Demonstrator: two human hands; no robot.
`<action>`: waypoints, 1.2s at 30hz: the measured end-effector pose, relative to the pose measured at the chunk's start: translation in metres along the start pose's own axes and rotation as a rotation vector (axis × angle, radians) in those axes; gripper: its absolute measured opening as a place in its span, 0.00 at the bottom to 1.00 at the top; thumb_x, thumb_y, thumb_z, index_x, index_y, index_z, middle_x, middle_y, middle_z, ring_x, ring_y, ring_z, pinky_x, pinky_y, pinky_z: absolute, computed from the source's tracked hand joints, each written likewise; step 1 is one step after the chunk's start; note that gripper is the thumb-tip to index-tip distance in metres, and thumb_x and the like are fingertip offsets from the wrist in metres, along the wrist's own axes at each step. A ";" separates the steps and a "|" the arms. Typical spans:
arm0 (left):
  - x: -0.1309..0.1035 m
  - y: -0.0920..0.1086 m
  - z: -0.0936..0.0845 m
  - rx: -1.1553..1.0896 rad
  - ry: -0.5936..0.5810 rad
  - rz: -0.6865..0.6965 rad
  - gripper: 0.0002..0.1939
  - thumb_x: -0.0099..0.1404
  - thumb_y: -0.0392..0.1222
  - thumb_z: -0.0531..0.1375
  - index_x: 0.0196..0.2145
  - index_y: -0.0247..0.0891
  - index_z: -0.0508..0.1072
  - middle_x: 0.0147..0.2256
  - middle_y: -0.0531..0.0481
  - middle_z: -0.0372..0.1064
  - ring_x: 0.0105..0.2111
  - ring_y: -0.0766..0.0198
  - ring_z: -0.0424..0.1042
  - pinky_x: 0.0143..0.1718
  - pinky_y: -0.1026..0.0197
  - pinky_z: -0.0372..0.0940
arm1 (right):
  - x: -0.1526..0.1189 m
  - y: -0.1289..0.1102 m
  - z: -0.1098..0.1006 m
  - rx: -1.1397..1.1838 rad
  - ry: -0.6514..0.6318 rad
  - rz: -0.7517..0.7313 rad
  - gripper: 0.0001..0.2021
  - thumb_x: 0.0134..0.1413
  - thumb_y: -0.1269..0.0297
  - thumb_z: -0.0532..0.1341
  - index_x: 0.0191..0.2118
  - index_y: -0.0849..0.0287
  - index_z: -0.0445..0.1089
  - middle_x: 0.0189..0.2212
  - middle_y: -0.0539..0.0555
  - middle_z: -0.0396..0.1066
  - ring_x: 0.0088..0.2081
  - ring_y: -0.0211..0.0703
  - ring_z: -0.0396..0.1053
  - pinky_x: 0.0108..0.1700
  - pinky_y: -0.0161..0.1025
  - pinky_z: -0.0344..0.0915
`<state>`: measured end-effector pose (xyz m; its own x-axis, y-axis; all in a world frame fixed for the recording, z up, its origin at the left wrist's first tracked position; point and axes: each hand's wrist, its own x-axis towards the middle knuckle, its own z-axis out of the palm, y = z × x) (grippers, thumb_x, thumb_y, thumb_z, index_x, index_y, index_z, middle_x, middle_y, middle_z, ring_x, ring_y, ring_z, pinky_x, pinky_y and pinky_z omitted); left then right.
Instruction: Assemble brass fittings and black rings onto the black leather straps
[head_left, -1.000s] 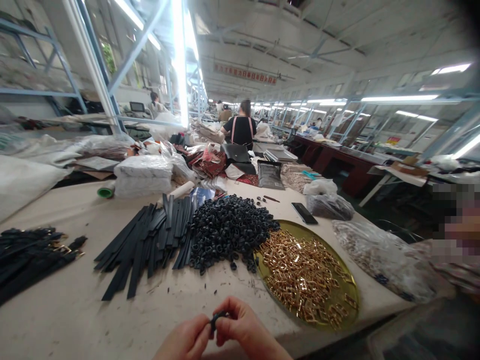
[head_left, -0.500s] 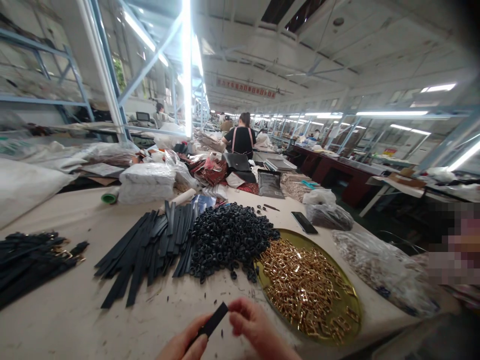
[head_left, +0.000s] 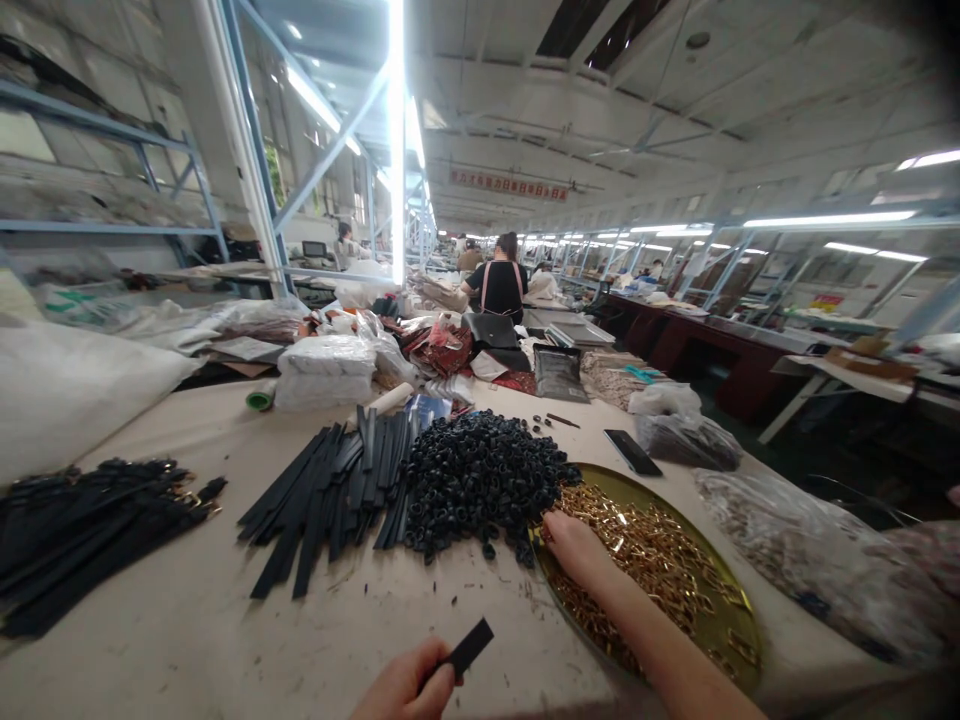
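Observation:
My left hand (head_left: 405, 688) is at the bottom edge and pinches a short black strap (head_left: 466, 647) that sticks up to the right. My right hand (head_left: 574, 545) reaches onto the round gold tray (head_left: 731, 640) and rests among the gold buckles (head_left: 660, 560) at the tray's near-left side; whether it holds one is hidden. Just left of that hand lies a heap of black loops (head_left: 484, 475). A spread of long black straps (head_left: 330, 490) lies left of the heap.
A pile of assembled black straps (head_left: 90, 530) lies at far left. A phone (head_left: 632, 452), plastic bags (head_left: 810, 560) and stacked bundles (head_left: 326, 370) crowd the table's right and far side. A person in black (head_left: 501, 285) stands farther down the line.
My right hand has left the strap and reached forward into the buckle tray. My left hand keeps the strap. The view has shifted, so everything sits further right.

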<state>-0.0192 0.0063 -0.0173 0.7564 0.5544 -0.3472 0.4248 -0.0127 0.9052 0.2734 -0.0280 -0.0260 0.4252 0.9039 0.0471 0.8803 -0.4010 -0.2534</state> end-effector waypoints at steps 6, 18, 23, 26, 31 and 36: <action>0.005 0.009 0.004 -0.056 0.040 0.008 0.13 0.60 0.48 0.46 0.27 0.38 0.60 0.14 0.60 0.51 0.14 0.71 0.51 0.16 0.68 0.47 | -0.032 -0.032 0.006 0.332 0.065 -0.090 0.14 0.53 0.64 0.50 0.46 0.56 0.63 0.35 0.52 0.68 0.36 0.39 0.66 0.40 0.35 0.61; 0.014 0.002 0.002 -0.086 0.103 -0.051 0.13 0.60 0.48 0.45 0.28 0.37 0.61 0.16 0.59 0.55 0.14 0.71 0.53 0.15 0.69 0.49 | -0.050 -0.048 0.021 1.231 0.040 0.274 0.12 0.44 0.59 0.61 0.36 0.59 0.64 0.24 0.47 0.65 0.22 0.33 0.62 0.24 0.31 0.60; 0.017 0.012 0.005 -0.023 0.107 0.005 0.12 0.61 0.46 0.45 0.26 0.38 0.60 0.17 0.58 0.56 0.17 0.71 0.55 0.18 0.68 0.50 | -0.078 -0.102 0.027 1.936 -0.189 0.545 0.14 0.37 0.66 0.67 0.35 0.56 0.67 0.24 0.44 0.66 0.22 0.28 0.63 0.25 0.26 0.64; 0.012 0.011 0.000 0.081 0.118 0.042 0.13 0.62 0.45 0.46 0.25 0.37 0.61 0.18 0.57 0.56 0.20 0.70 0.57 0.22 0.67 0.52 | -0.085 -0.117 0.033 2.061 -0.245 0.670 0.15 0.36 0.68 0.68 0.35 0.55 0.68 0.26 0.45 0.68 0.23 0.26 0.66 0.27 0.24 0.67; 0.005 0.004 -0.010 0.366 0.112 0.113 0.13 0.62 0.44 0.46 0.27 0.38 0.66 0.23 0.54 0.62 0.24 0.67 0.60 0.26 0.65 0.50 | -0.092 -0.125 0.043 2.053 -0.327 0.769 0.16 0.35 0.67 0.69 0.34 0.56 0.68 0.23 0.43 0.67 0.22 0.26 0.66 0.26 0.23 0.66; 0.004 0.007 -0.008 0.302 0.087 0.108 0.11 0.62 0.43 0.47 0.29 0.37 0.66 0.26 0.52 0.65 0.26 0.66 0.62 0.28 0.65 0.52 | -0.107 -0.140 0.055 1.858 -0.266 0.617 0.13 0.39 0.60 0.66 0.32 0.59 0.68 0.24 0.46 0.68 0.23 0.28 0.64 0.26 0.27 0.62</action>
<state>-0.0168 0.0155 -0.0101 0.7653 0.6052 -0.2193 0.4829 -0.3144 0.8173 0.0930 -0.0604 -0.0483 0.3417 0.7936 -0.5034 -0.6912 -0.1508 -0.7068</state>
